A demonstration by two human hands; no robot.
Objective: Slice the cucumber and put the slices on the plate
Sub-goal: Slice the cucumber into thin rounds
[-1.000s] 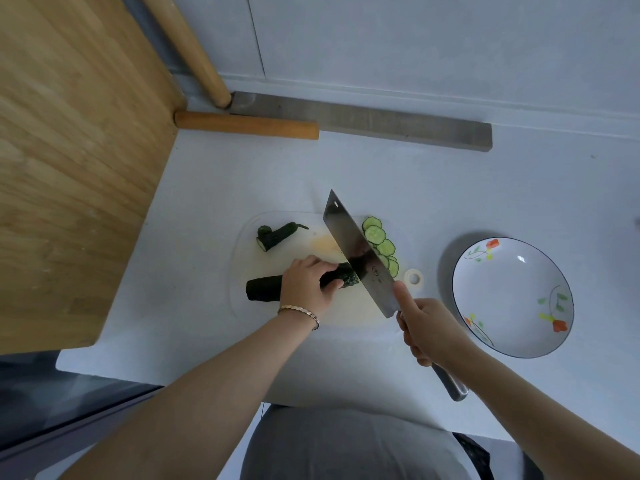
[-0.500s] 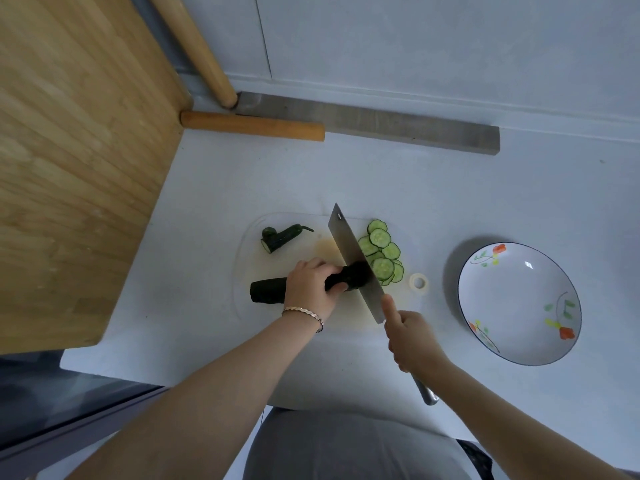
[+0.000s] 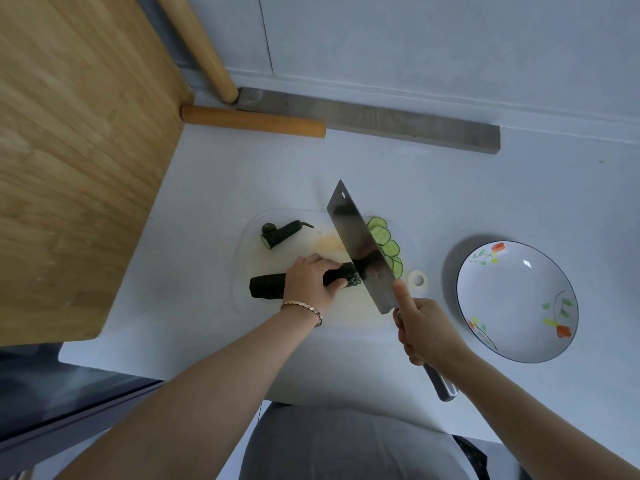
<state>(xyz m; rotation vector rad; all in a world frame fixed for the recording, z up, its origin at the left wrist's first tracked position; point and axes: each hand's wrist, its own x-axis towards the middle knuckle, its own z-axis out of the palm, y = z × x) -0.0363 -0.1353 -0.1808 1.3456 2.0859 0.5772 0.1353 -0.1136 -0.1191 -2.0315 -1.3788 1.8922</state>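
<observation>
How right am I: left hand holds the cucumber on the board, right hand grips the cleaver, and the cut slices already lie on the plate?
One slip: the slices lie in a row on the cutting board, beside the cleaver, and the plate holds none, as the head view shows. The left hand does hold the cucumber and the right hand the cleaver.

Middle of the cucumber (image 3: 266, 287) under my left hand (image 3: 310, 282), nearest slices (image 3: 384, 237) behind the cleaver blade (image 3: 360, 247), most of its handle (image 3: 441, 386) inside my right hand (image 3: 424, 329), wooden board (image 3: 69, 150) cut off left and top.
</observation>
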